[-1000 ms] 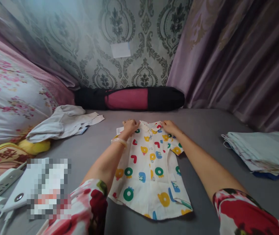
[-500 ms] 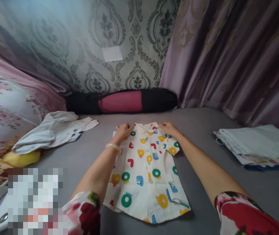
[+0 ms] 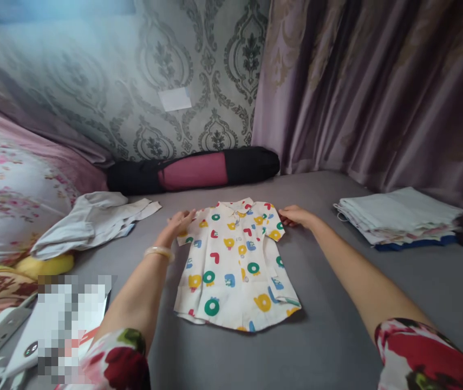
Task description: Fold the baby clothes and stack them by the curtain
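A small white short-sleeved shirt [image 3: 231, 260] lies face up, its collar toward the wall. Red, yellow, green and blue figures are printed all over it. My left hand [image 3: 179, 223], with a pale bangle on the wrist, has its fingers closed at the left sleeve near the shoulder; the fingertips are partly hidden. At the outer edge of the other sleeve, my right hand [image 3: 296, 215] pinches the cloth. The lower right hem is slightly turned up.
On the grey bed sheet [image 3: 320, 325], a folded stack of clothes [image 3: 402, 216] sits right. Left are a crumpled pale garment [image 3: 89, 222], a yellow cushion [image 3: 44, 265], a power strip [image 3: 1, 330] and a partly blurred white device [image 3: 32, 346]. A black-and-pink long bag [image 3: 194, 170] lies along the wall.
Both hands have moved outward from the collar to the sleeves. The left sleeve now shows spread out. The view has shifted slightly to the right.
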A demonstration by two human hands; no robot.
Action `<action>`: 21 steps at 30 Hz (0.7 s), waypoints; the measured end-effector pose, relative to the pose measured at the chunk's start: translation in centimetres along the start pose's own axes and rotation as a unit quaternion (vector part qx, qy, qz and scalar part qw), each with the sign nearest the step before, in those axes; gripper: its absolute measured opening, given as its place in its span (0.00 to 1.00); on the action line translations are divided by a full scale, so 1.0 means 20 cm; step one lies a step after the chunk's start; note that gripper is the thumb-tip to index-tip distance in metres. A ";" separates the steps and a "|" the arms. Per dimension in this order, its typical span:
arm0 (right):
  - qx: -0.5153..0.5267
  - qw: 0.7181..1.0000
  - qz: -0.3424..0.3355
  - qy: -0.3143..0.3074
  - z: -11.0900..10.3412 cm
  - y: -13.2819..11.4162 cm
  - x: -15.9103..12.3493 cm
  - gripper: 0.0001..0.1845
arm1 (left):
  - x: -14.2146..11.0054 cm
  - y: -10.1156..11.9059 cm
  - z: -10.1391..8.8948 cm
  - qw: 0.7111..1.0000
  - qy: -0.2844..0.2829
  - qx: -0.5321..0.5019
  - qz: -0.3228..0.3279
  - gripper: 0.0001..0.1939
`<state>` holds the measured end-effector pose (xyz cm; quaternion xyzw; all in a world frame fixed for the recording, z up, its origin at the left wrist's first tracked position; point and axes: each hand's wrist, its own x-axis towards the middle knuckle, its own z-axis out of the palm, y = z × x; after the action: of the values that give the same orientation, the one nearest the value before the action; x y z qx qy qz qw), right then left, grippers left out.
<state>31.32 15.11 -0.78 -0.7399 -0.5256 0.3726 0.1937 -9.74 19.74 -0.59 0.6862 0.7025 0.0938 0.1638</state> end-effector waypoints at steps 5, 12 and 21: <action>-0.083 0.995 0.009 0.053 0.05 0.06 0.00 0.08 | -0.07 -0.05 -0.06 0.998 0.017 0.038 -0.049 0.23; -0.147 0.985 -0.024 0.083 0.10 0.09 0.04 0.08 | -0.10 -0.14 -0.12 0.998 0.039 0.030 -0.037 0.13; -0.077 0.993 0.009 0.094 0.09 0.08 0.02 0.06 | -0.07 -0.14 -0.11 0.992 0.103 -0.035 -0.062 0.12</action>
<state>31.07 14.73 -3.28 -0.7892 -0.5253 0.2617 0.1810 -13.22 18.39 0.56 0.6217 0.7531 0.1782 0.1205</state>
